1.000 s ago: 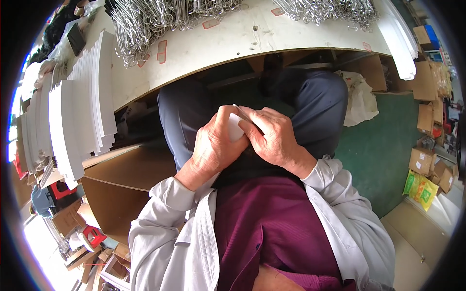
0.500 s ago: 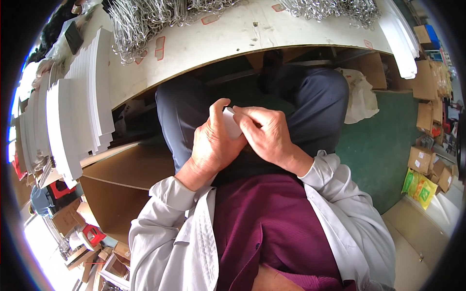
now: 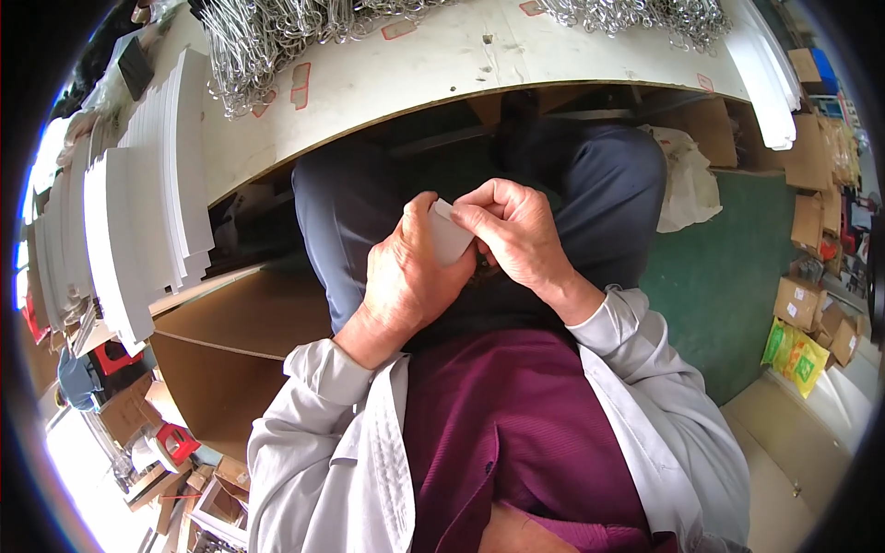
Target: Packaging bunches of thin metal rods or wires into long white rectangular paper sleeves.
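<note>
Above my lap, my left hand (image 3: 407, 267) is closed around a small flat white piece (image 3: 449, 238), perhaps card or plastic; its exact kind I cannot make out. The thumb lies along the left side of the piece, and the other fingers are hidden behind it. My right hand (image 3: 519, 234) pinches the upper right edge of the same piece between thumb and bent forefinger. A small gap shows between the two hands lower down.
Bundles of metal wire hooks (image 3: 263, 55) lie on the white worktable (image 3: 369, 97) ahead. Stacked white strips (image 3: 138, 212) stand at the left, and more white strips (image 3: 761, 74) at the right. An open cardboard box (image 3: 221, 355) sits left of my legs. A white bag (image 3: 687, 180) rests under the table.
My right hand has moved slightly up and to the right along the white piece. More of the piece's face shows now, and its top edge is tilted differently.
</note>
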`<state>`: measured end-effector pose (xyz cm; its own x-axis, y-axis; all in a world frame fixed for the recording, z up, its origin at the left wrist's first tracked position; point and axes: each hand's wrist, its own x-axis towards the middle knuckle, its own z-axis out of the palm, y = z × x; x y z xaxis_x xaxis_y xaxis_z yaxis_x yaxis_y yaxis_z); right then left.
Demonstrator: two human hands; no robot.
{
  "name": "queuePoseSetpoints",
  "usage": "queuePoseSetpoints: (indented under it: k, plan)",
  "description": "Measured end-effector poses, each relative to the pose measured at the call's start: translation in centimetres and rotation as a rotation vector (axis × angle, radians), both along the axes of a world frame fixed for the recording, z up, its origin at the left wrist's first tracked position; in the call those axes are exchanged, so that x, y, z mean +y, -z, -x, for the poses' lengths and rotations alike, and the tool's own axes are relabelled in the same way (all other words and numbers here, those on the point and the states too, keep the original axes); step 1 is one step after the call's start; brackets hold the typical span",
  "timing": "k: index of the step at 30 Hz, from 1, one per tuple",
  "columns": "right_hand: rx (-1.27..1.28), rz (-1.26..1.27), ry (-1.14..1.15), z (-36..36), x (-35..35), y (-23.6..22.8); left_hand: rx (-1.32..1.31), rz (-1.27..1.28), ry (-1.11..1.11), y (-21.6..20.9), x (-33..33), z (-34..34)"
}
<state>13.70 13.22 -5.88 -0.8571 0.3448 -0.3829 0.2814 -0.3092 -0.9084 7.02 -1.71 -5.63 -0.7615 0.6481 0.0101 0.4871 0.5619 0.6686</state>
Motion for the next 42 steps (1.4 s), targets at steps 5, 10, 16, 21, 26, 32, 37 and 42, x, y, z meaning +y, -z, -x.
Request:
queuePoseSetpoints:
  k: [5,10,16,21,26,32,37,42]
  plan:
    - [0.050,-0.150,0.015,-0.3,-0.5,0.5,-0.057,0.051,0.032,0.0,-0.3,0.2]
    - [0.195,-0.391,0.029,-0.4,-1.2,1.2,-0.025,0.022,0.035,0.2,-0.2,0.2]
    - [0.211,-0.472,-0.012,-0.4,-0.9,1.2,0.003,0.013,0.058,0.3,-0.2,0.2]
    - [0.235,-0.357,0.052,-0.4,-0.5,1.8,0.072,0.000,0.088,0.5,-0.1,0.2]
    - [0.016,-0.049,0.008,-0.2,0.4,0.0,0.066,0.001,0.110,0.7,-0.3,0.3]
    - [0.036,-0.050,0.047,-0.2,0.3,0.3,0.071,-0.031,0.122,0.7,-0.3,0.4]
    - [0.066,-0.161,0.041,-0.3,0.1,0.0,0.030,-0.016,0.119,0.6,-0.5,0.5]
    - [0.185,-0.435,0.074,-0.7,-1.0,0.6,-0.011,-0.008,0.057,-0.1,-0.5,0.2]
